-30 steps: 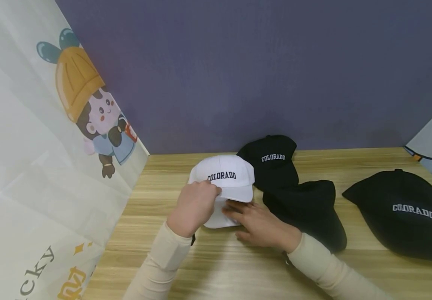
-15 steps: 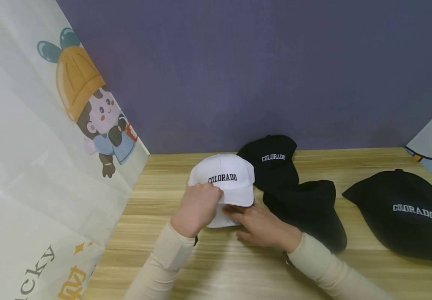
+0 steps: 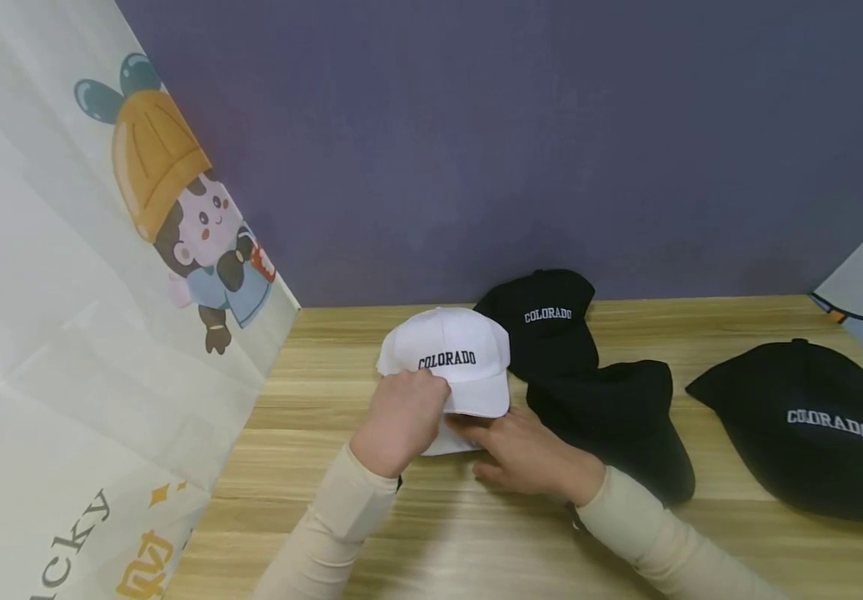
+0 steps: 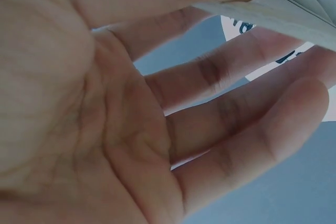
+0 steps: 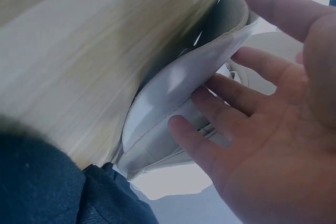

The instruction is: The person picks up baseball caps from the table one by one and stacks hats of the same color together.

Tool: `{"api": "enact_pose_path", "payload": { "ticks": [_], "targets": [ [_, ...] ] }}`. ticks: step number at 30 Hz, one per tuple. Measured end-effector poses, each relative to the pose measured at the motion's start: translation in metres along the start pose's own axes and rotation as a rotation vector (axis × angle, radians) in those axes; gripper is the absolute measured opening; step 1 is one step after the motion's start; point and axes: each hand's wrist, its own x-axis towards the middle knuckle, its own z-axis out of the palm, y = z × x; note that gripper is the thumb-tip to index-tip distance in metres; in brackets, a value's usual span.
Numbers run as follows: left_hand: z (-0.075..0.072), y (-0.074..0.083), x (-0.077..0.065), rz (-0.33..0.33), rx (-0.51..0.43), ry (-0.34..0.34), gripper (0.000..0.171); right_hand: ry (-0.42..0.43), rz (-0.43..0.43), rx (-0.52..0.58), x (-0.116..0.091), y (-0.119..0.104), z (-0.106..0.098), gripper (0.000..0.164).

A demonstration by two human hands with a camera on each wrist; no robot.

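Two white baseball caps are stacked on the wooden table, one over the other. The upper white cap [image 3: 454, 333] has COLORADO in dark letters on its front. My left hand [image 3: 405, 421] grips its brim at the left side; the left wrist view has the brim edge [image 4: 257, 18] between thumb and fingers. Below it shows the brim of the lower white cap [image 3: 448, 442], its crown hidden. With fingers extended, my right hand [image 3: 532, 454] reaches under the upper brim and touches the lower cap [image 5: 173, 85], as the right wrist view shows.
Just right of the white caps lies a black COLORADO cap [image 3: 540, 333], with a second black cap [image 3: 611, 425] in front of it. A third black cap [image 3: 799, 425] lies farther right. A purple-grey panel [image 3: 514, 150] stands behind the wooden table [image 3: 311, 400].
My left hand has shifted slightly right and the upper cap's brim has come down a little over the lower one. My right hand has stayed almost in place.
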Motion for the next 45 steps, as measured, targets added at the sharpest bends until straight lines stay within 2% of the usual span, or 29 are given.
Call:
{"api": "enact_pose_path", "payload": {
  "ticks": [13,17,23,28,33,36,40,45],
  "targets": [
    [0.005,0.000,0.002,0.009,-0.012,0.008,0.021,-0.015,0.007,0.003,-0.001,-0.003,0.001,0.064],
    [0.006,0.001,0.003,0.009,-0.005,-0.001,0.021,-0.056,0.055,-0.026,-0.003,-0.009,-0.003,0.065],
    [0.006,0.001,0.005,0.010,-0.005,-0.018,0.018,-0.138,0.124,-0.082,-0.008,-0.024,-0.014,0.076],
    [0.007,0.001,0.004,0.016,-0.006,-0.004,0.016,-0.190,0.114,-0.133,-0.011,-0.036,-0.028,0.066],
    [0.008,0.001,0.004,0.026,-0.005,-0.014,0.016,-0.081,0.048,-0.182,-0.009,-0.039,-0.035,0.040],
    [0.009,0.000,0.004,0.033,-0.009,-0.018,0.017,-0.013,0.043,-0.147,-0.007,-0.037,-0.037,0.022],
    [0.010,0.000,0.004,0.039,-0.017,-0.023,0.018,0.022,0.059,-0.094,-0.006,-0.032,-0.040,0.018],
    [0.013,0.000,0.006,0.038,-0.017,-0.038,0.018,0.035,0.071,-0.078,-0.007,-0.025,-0.043,0.016]
  ]
}}
